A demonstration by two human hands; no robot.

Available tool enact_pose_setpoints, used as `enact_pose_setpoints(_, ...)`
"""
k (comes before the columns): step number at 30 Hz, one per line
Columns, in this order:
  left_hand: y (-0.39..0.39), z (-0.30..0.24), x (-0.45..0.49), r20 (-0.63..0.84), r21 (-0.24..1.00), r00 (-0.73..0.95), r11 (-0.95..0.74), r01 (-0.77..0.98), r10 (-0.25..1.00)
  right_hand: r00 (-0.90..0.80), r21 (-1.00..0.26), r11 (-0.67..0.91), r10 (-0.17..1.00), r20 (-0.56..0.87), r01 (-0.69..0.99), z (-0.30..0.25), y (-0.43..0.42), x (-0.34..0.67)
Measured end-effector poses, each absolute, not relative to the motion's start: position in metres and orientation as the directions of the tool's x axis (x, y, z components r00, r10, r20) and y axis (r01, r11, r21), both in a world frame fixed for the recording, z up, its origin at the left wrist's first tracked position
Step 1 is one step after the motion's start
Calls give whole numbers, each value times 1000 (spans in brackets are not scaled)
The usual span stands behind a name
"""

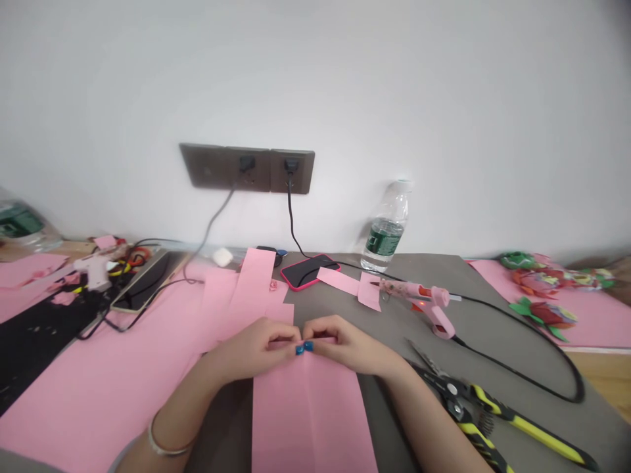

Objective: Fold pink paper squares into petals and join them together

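1. Centrally, a strip of pink paper (pixel 310 420) is laid lengthwise on a grey tabletop (pixel 345 309), beneath both hands.
2. Two small glossy blue pieces (pixel 308 345) are pinched at the strip's upper end, where the fingertips of both hands meet.
3. Both the left hand (pixel 251 348) and the right hand (pixel 350 345) are closed in a gripping pinch, with the wrists angled inward.
4. The paper is judged light, thin and easily creased, so it is best held by its edges; the blue pieces seem tiny and fiddly, suited to a fingertip grip.
5. Nearby, a pink hot glue gun (pixel 419 302) and yellow-and-black-handled shears (pixel 493 414) are placed to the right.
6. A green label is carried by a water bottle (pixel 387 226), but no writing can be read.
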State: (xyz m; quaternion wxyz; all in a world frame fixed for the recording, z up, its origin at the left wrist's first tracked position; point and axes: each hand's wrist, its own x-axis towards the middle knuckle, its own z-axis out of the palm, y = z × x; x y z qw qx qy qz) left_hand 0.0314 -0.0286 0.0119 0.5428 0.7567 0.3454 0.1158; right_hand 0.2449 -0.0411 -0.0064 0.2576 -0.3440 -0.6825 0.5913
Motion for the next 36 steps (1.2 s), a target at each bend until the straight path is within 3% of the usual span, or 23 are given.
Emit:
enact_pose_setpoints(9, -29, 12, 32, -83, 904, 744, -264, 337, 663, -604, -1000, 25, 797, 18, 3, -7, -42, 244)
enact_pose_setpoints(13, -29, 14, 32, -86, 902, 705, -246, 356, 704, -566, -997, -76, 822, -53, -18, -12, -41, 246)
enact_pose_setpoints(16, -26, 14, 29, -53, 903, 616, -225, 366, 786, -451, -967, -216, 882, -135, -134, -18, -39, 248)
enact_pose_setpoints(20, -17, 12, 25, 10, 944, 372, -132, 303, 928, -285, -900, -288, 938, -197, -326, -24, -35, 246)
enact_pose_setpoints(23, -13, 9, 25, -60, 986, 226, 22, 168, 972, -132, -893, -207, 977, -168, -400, -27, -33, 242)
enact_pose_setpoints(26, -12, 5, 30, -180, 984, 255, 170, 61, 950, 32, -928, -99, 992, -118, -360, -29, -33, 238)
enact_pose_setpoints(31, -15, -5, 39, -34, 990, 181, 7, 144, 983, 107, -974, -84, 988, -108, -210, -27, -35, 234)
enact_pose_setpoints(36, -18, -9, 44, 170, 957, 49, -177, 232, 984, 214, -979, -51, 972, -93, -196, -26, -36, 230)
